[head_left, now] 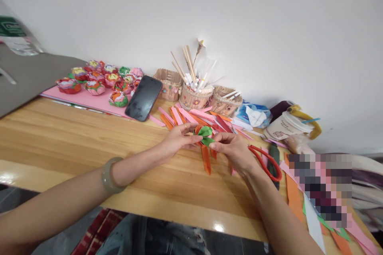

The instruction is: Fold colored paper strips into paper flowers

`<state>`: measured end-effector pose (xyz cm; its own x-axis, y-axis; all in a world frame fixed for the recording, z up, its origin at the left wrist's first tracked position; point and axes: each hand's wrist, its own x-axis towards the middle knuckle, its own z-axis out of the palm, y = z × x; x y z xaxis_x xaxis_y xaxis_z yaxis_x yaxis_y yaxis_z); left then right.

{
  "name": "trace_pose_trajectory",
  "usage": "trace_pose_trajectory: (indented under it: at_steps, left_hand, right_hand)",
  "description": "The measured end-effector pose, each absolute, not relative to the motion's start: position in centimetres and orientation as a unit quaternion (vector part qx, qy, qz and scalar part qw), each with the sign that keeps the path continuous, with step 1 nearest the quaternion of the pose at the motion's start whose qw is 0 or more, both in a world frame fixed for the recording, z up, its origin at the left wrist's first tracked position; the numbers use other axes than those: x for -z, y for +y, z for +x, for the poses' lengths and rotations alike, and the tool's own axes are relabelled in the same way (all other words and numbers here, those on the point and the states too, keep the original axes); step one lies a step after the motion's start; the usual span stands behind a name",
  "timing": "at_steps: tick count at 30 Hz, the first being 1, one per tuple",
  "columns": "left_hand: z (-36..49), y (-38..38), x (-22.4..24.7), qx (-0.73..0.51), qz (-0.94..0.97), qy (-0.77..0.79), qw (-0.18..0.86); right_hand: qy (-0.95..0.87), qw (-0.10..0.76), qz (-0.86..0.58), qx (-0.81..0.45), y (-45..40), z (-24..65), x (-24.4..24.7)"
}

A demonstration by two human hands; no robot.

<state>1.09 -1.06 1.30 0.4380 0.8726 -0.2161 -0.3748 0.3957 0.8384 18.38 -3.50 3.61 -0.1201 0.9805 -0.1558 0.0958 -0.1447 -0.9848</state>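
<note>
Between my two hands, above the wooden table (134, 155), is a small folded paper flower (204, 134) with green and orange petals. My left hand (181, 140) grips its left side, thumb in front and fingers behind. The thumb and fingers of my right hand (230, 149) pinch a green petal at the lower right. Behind and under the hands lie folded pink, orange and red paper strips (206, 161). Finished paper flowers (95, 87) in several colours stand on pink sheets (86, 101) at the back left.
A black phone (144, 98) leans by the flowers. Decorated baskets (196, 97) hold sticks and pens. A tissue pack (254, 115) and a lidded cup (287, 125) stand at the back right. Red-handled scissors (266, 167) and loose coloured paper (295, 191) lie near my right arm.
</note>
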Motion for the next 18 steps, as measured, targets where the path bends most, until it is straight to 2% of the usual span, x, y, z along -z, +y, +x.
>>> trace_pose_trajectory:
  at_steps: [18]
  left_hand:
    - [1.08,-0.88,-1.12,-0.423,0.359,0.356,0.752]
  right_hand:
    - [-0.536,0.412,-0.531,-0.510,-3.44,18.78,-3.40]
